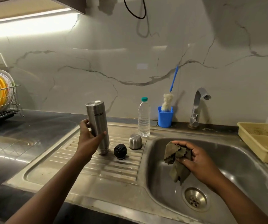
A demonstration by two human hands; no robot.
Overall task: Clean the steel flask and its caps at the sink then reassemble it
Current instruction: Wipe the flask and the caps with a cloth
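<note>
The steel flask (98,122) stands upside down on the ribbed drainboard (107,165), mouth down and tilted slightly. My left hand (88,138) grips its body from the left. Right of the flask sit the black inner cap (120,151) and the steel outer cap (135,141), both on the drainboard. Over the sink basin (236,160) my right hand (193,157) holds a crumpled wet olive-green cloth (177,159); water drips from the cloth.
A clear water bottle (144,117) and a blue cup (165,116) with a bottle brush (168,98) stand behind the drainboard. The tap (198,105) is off. A beige basket (262,141) lies at the right, a dish rack (0,102) with yellow plates at the left. The drain (195,198) is near the front.
</note>
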